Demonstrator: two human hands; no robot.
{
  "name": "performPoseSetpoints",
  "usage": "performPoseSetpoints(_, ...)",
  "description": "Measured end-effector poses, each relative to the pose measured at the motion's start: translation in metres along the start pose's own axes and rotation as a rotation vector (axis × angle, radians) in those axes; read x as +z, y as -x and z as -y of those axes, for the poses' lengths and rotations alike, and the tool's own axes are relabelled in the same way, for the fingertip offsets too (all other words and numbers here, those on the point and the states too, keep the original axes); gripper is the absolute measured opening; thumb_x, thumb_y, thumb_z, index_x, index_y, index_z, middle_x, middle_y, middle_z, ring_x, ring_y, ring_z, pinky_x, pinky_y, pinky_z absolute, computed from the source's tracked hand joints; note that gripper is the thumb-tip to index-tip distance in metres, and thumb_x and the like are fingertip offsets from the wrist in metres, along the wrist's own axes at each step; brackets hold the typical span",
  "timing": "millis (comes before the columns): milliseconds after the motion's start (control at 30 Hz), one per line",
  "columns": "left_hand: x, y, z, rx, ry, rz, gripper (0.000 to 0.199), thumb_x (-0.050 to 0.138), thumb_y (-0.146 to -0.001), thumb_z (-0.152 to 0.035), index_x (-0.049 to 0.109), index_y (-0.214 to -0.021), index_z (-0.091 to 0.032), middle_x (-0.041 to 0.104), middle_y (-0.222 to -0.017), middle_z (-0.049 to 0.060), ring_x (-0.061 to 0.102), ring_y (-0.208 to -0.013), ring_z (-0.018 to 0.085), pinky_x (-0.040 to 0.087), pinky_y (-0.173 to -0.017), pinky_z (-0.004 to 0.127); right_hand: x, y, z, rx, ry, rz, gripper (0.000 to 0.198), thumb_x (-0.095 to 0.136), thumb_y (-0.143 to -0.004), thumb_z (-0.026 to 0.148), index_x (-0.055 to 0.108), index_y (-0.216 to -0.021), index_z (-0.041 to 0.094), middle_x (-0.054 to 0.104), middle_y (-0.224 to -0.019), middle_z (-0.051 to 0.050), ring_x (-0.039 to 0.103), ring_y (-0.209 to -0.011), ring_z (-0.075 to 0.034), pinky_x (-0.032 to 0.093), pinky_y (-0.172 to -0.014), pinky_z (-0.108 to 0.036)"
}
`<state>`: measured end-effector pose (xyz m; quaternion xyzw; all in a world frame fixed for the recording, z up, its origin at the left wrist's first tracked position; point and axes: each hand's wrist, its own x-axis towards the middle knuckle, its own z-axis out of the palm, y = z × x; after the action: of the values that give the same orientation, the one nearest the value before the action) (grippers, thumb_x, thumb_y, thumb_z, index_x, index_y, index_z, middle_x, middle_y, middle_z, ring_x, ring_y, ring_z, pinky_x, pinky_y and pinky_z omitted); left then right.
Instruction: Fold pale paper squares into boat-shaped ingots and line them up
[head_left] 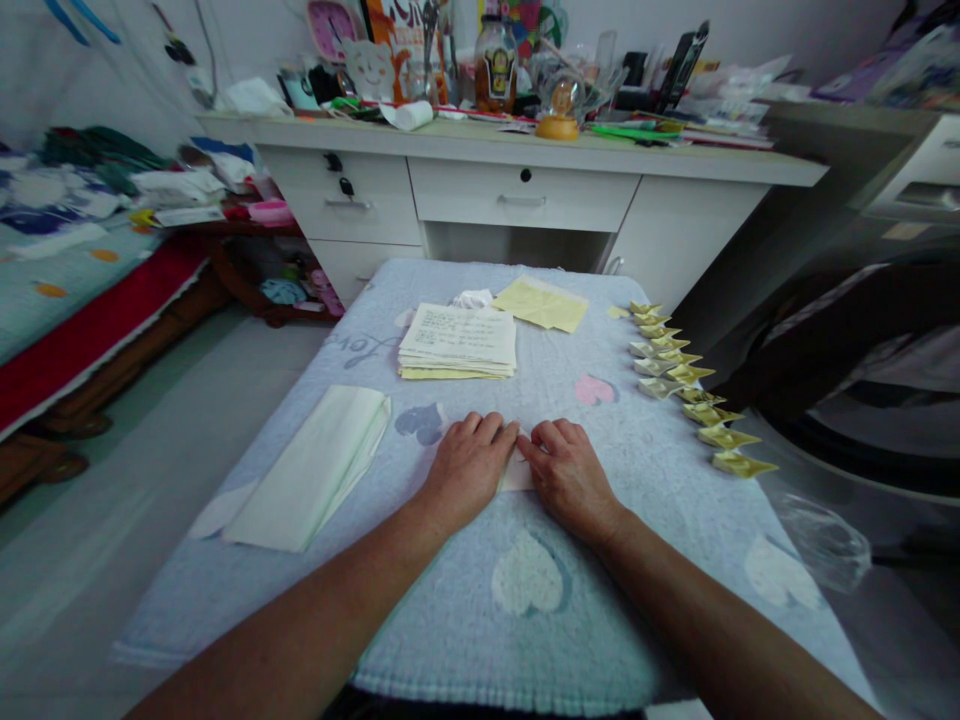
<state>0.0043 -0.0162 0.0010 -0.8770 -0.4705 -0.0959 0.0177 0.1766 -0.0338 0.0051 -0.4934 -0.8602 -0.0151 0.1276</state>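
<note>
A small pale piece of paper [517, 475] lies on the cloth-covered table, mostly hidden under and between my hands. My left hand [471, 468] has its fingers curled and pressed together at the paper's left and far edge. From the other side, my right hand [568, 472] pinches the paper, its fingertips almost meeting those of the left. Beyond them sits a stack of handwritten sheets [459, 340], with yellow paper at its bottom. A creased yellow sheet [541, 303] lies behind that, to the right. Several small folded paper boats [725, 437] line the table's right side.
A folded pale green-white sheet [315, 468] lies at the left on the blue heart-patterned cloth [450, 620]. Crumpled white tissue [473, 299] rests behind the stack. A cluttered white desk [525, 190] stands at the back, a bed [82, 300] at left, a clear plastic bag [821, 543] at right.
</note>
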Motion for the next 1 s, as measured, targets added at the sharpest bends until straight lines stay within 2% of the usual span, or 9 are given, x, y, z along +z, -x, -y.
performPoseSetpoints(400,-0.002,0.000,-0.002,0.007,-0.021,0.001,0.031,0.042,-0.096,-0.025,0.053,-0.125,-0.023,0.059,-0.105,0.006,0.049,-0.092,0.022,0.040,-0.073,0.035,-0.002,0.000,0.001,-0.006,-0.001,0.013,0.023,0.050,-0.089,0.015,0.066,-0.107,0.018,0.056,-0.092,-0.009,0.041,-0.087,-0.022,0.031,-0.076,-0.035)
performPoseSetpoints(700,0.004,-0.002,0.012,-0.028,0.219,-0.010,0.036,0.049,-0.091,-0.020,0.055,-0.127,-0.027,0.056,-0.111,0.005,0.048,-0.096,0.020,0.042,-0.087,0.034,-0.004,0.001,0.001,-0.022,0.006,0.045,0.023,0.054,-0.085,0.016,0.065,-0.105,0.016,0.056,-0.092,-0.008,0.041,-0.089,-0.023,0.031,-0.078,-0.035)
performPoseSetpoints(1000,0.005,-0.002,0.015,-0.021,0.247,-0.006,0.038,0.052,-0.089,-0.018,0.054,-0.126,-0.027,0.055,-0.111,0.004,0.048,-0.097,0.020,0.042,-0.089,0.035,-0.007,0.001,0.002,-0.053,0.084,0.094,0.030,0.054,-0.083,0.018,0.063,-0.111,0.014,0.057,-0.093,-0.010,0.042,-0.088,-0.025,0.032,-0.078,-0.038)
